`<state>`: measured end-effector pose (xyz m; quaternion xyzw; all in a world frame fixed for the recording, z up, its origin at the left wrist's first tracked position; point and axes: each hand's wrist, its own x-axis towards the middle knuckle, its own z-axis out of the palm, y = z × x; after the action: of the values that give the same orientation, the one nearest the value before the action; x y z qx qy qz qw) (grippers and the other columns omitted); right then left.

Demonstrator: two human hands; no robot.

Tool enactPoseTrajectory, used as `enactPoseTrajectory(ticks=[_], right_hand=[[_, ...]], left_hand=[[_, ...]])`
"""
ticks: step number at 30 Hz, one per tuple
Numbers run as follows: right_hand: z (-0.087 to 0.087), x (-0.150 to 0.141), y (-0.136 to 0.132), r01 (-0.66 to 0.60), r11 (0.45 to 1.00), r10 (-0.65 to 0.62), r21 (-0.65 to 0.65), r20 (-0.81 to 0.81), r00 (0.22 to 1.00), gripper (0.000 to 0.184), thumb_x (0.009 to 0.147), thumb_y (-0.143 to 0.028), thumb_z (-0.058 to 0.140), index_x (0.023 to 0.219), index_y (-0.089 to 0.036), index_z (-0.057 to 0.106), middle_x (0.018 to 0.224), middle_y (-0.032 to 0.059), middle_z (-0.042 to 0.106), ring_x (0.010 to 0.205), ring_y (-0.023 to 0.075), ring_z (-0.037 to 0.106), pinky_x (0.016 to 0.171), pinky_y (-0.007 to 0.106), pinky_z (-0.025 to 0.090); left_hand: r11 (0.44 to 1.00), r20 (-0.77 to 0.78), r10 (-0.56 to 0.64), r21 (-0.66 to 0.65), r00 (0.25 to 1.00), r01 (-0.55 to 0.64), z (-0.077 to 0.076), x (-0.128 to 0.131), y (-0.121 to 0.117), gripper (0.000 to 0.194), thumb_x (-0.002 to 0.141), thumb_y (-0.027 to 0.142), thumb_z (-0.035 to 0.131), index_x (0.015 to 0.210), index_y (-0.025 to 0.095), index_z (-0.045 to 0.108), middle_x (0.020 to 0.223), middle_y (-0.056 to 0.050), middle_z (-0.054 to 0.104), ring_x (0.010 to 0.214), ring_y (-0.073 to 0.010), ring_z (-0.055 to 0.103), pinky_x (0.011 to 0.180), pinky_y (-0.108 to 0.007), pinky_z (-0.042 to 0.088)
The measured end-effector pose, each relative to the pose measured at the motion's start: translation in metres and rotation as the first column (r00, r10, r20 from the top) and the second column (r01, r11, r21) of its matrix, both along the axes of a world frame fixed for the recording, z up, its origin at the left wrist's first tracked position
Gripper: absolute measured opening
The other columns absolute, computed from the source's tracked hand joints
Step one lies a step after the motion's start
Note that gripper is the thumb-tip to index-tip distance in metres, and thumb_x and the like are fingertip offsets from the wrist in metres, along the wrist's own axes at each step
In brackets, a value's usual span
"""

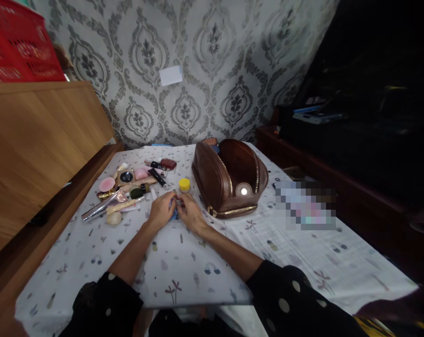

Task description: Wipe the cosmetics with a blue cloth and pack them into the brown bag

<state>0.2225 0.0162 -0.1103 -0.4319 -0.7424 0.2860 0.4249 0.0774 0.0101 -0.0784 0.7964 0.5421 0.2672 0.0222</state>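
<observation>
My left hand (162, 209) and my right hand (192, 214) meet over the middle of the table, fingers curled together. Between them shows a small blue item (174, 215), mostly covered by my fingers, so its kind is unclear. Just beyond my fingertips stands a small jar with a yellow lid (184, 184). To the right of my hands sits a brown toiletry bag (212, 180), its top unzipped and gaping. Left of my hands lies a spread of cosmetics, among them a silver tube (105, 206), a black tube (157, 178) and a pink round compact (107, 184).
A patterned white cloth (184, 276) covers the table. A wooden panel (40, 140) borders the left side, with a red basket (22, 44) above it. A blurred-out object (306, 206) lies at the right edge. Patterned wallpaper (215, 42) rises behind.
</observation>
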Motion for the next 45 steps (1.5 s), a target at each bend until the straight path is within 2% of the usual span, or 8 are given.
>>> enactPoseTrajectory(ticks=[11, 21, 25, 29, 35, 40, 45], right_hand=[[-0.007, -0.001, 0.004, -0.006, 1.0, 0.006, 0.024, -0.014, 1.0, 0.03, 0.08, -0.011, 0.05, 0.107, -0.018, 0.06, 0.108, 0.0099, 0.058, 0.1, 0.0221, 0.058, 0.089, 0.039, 0.053], [-0.001, 0.001, 0.0, -0.018, 1.0, 0.018, 0.004, -0.002, 1.0, 0.028, 0.081, -0.013, 0.049, 0.106, -0.017, 0.059, 0.11, 0.0115, 0.058, 0.099, 0.0221, 0.059, 0.091, 0.04, 0.052], [0.0, 0.001, 0.0, -0.017, 1.0, 0.017, 0.018, -0.008, 1.0, 0.029, 0.081, -0.012, 0.047, 0.106, -0.017, 0.059, 0.109, 0.0116, 0.058, 0.099, 0.0226, 0.059, 0.091, 0.041, 0.052], [-0.001, 0.001, -0.001, 0.005, 1.0, -0.006, 0.019, 0.027, 1.0, 0.027, 0.081, -0.014, 0.048, 0.105, -0.016, 0.059, 0.105, 0.0109, 0.058, 0.086, 0.0209, 0.059, 0.085, 0.04, 0.052], [0.0, 0.003, -0.002, -0.001, 1.0, 0.001, -0.01, 0.017, 1.0, 0.03, 0.081, -0.014, 0.048, 0.109, -0.016, 0.058, 0.107, 0.0103, 0.058, 0.082, 0.0196, 0.059, 0.083, 0.039, 0.051], [0.003, 0.004, -0.004, -0.002, 0.999, 0.002, -0.033, 0.007, 1.0, 0.03, 0.081, -0.014, 0.049, 0.109, -0.018, 0.058, 0.11, 0.01, 0.058, 0.088, 0.0208, 0.059, 0.085, 0.038, 0.051], [0.002, 0.003, -0.005, -0.009, 1.0, 0.009, -0.025, 0.012, 1.0, 0.029, 0.082, -0.014, 0.048, 0.109, -0.018, 0.057, 0.111, 0.0104, 0.058, 0.093, 0.0219, 0.058, 0.087, 0.04, 0.051]], left_hand=[[1.0, -0.006, 0.004, -0.005, 1.0, -0.004, 0.001, 0.0, -0.002, 0.017, 0.094, 0.019, 0.044, 0.091, 0.021, 0.06, 0.09, -0.005, 0.068, 0.086, -0.0194, 0.064, 0.077, -0.029, 0.047], [0.999, -0.036, 0.034, -0.016, 0.999, -0.035, 0.003, 0.003, -0.004, 0.017, 0.094, 0.018, 0.044, 0.092, 0.021, 0.061, 0.092, -0.004, 0.069, 0.088, -0.0188, 0.065, 0.078, -0.028, 0.048], [0.997, -0.071, 0.075, -0.012, 0.995, -0.076, 0.008, 0.008, 0.007, 0.018, 0.094, 0.017, 0.044, 0.097, 0.021, 0.062, 0.097, -0.004, 0.07, 0.092, -0.0191, 0.066, 0.08, -0.028, 0.048], [0.991, -0.125, 0.129, -0.003, 0.984, -0.131, 0.026, 0.011, 0.038, 0.022, 0.095, 0.018, 0.043, 0.107, 0.021, 0.061, 0.108, -0.006, 0.069, 0.1, -0.0207, 0.064, 0.085, -0.03, 0.048], [0.951, -0.214, 0.303, -0.003, 0.929, -0.31, 0.053, 0.003, 0.115, 0.03, 0.096, 0.022, 0.038, 0.117, 0.018, 0.059, 0.121, -0.015, 0.061, 0.117, -0.0276, 0.055, 0.093, -0.037, 0.046], [0.893, -0.254, 0.418, -0.061, 0.872, -0.446, 0.052, -0.006, 0.168, 0.038, 0.098, 0.03, 0.037, 0.123, 0.009, 0.057, 0.131, -0.024, 0.057, 0.126, -0.0344, 0.05, 0.098, -0.044, 0.044], [0.856, -0.279, 0.434, -0.169, 0.857, -0.489, 0.044, -0.006, 0.193, 0.057, 0.093, 0.053, 0.047, 0.125, 0.007, 0.056, 0.129, -0.027, 0.06, 0.122, -0.0377, 0.055, 0.098, -0.047, 0.044]])
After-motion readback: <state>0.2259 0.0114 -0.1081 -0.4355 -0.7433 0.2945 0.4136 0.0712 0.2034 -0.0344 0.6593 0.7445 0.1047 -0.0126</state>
